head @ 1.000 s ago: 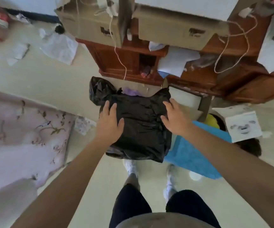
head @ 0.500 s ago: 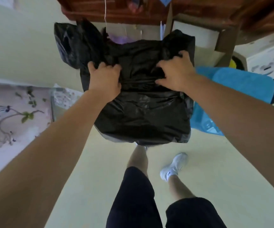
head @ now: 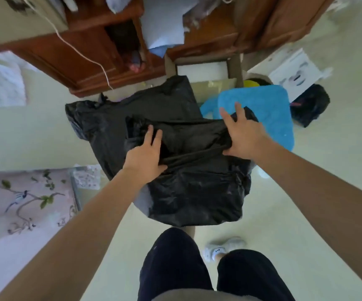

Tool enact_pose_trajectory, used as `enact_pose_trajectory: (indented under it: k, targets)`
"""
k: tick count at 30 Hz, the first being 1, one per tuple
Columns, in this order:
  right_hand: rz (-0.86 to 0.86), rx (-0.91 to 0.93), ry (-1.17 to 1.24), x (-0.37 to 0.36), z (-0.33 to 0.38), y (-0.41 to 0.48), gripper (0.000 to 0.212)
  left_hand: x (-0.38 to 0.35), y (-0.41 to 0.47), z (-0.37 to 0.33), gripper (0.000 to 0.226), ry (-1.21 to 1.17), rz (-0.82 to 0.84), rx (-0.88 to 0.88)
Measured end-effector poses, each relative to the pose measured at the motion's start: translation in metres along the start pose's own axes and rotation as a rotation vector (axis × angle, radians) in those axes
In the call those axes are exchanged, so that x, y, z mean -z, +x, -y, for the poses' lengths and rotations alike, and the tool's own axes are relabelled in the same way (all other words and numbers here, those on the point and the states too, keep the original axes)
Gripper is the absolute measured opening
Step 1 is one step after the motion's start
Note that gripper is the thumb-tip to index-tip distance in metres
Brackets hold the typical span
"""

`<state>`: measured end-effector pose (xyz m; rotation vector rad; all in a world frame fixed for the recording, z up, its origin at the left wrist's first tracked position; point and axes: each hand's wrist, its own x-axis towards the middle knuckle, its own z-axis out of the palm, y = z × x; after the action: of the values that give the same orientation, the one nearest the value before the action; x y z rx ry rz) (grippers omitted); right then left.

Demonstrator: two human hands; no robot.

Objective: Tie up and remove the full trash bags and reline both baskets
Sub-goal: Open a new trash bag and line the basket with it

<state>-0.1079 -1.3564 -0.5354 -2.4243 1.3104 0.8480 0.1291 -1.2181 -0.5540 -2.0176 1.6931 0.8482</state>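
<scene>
- Floor (head: 319, 213): pale, glossy and cream-coloured; it fills most of the view and bears everything listed below.
- Black trash bag (head: 197, 192): at frame centre, held out flat in front of the person, above the floor. A second mass of black plastic (head: 89, 120) lies behind it toward 10 o'clock; whether the two are joined cannot be told.
- Left hand (head: 146, 155): thumb and fingers pinch a fold of the black trash bag; the fingers lie flat on the plastic.
- Right hand (head: 243, 137): thumb pinches the same stretched fold from the 3 o'clock side; the fingers are spread loosely over the upper edge.
- Blue cloth (head: 267, 109): at 2 o'clock, partly behind the bag and the right hand.
- Wooden cabinet (head: 84, 55): reddish-brown, from 11 to 1 o'clock, with a white cord (head: 84, 55) hanging across its front.
- Small black bag (head: 310, 105): on the floor at 2 o'clock, just beside the blue cloth.
- Floral fabric (head: 23, 203): pink, printed with branches, at 8 o'clock.
- White shoe (head: 223, 248): on the floor at 5 o'clock, beside the person's dark shorts (head: 175, 268).
</scene>
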Motion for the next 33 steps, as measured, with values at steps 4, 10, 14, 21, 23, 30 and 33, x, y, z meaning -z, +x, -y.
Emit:
enact_pose_trajectory:
  k: [4, 10, 14, 21, 23, 30, 33]
  targets:
    - [-0.051, -0.118, 0.037, -0.007, -0.066, -0.082, 0.111, 0.030, -0.026, -0.089, 0.121, 0.034, -0.021, -0.022]
    - [-0.260, -0.255, 0.083, -0.006, -0.182, -0.256, 0.056, 0.078, -0.099, -0.248, 0.125, 0.081, -0.198, -0.167]
    - [-0.413, -0.391, 0.230, -0.010, -0.261, -0.390, 0.055, 0.110, -0.157, -0.381, 0.133, 0.029, -0.274, -0.369]
    - [-0.663, -0.639, 0.520, -0.062, -0.339, -0.584, 0.065, 0.142, -0.241, -0.609, 0.079, 0.078, -0.661, -0.897]
    - [-0.679, -0.735, 0.559, -0.082, -0.354, -0.627, 0.064, 0.141, -0.256, -0.662, 0.080, 0.156, -0.578, -0.930]
    - [-0.505, -1.240, 0.474, -0.148, -0.395, -0.731, 0.027, 0.118, -0.293, -0.808, 0.021, 0.565, -0.670, -1.219]
    - [-0.330, -1.402, 0.486, -0.170, -0.412, -0.756, 0.026, 0.111, -0.297, -0.856, 0.023, 0.653, -0.688, -1.275]
